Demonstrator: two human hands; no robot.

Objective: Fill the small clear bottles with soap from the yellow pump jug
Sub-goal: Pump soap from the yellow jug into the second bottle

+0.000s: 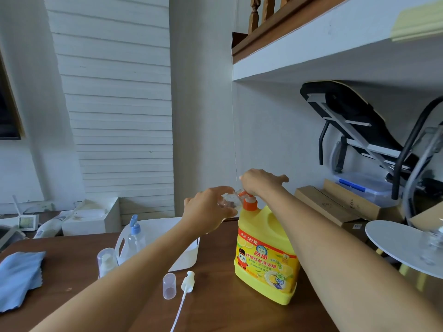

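Pumping soap into a bottle held at the spout

The left hand (208,212) grips a small clear plastic bottle (229,201), tilted with its mouth at the nozzle of the orange pump head (249,200). This tops the big yellow plastic soap jug (266,255) standing on the brown wooden table (215,312). The right hand (260,183) rests palm-down on the pump head with the thumb spread. Its fingers are hidden, so I cannot tell whether they wrap it. The filling step looks under way; how full the bottle is cannot be read. Next likely calls for steady full presses with mouth and nozzle aligned. The white pump top with its long tube (187,282) and the clear round cap (169,285) lie near the jug, presumably for closing up afterwards.
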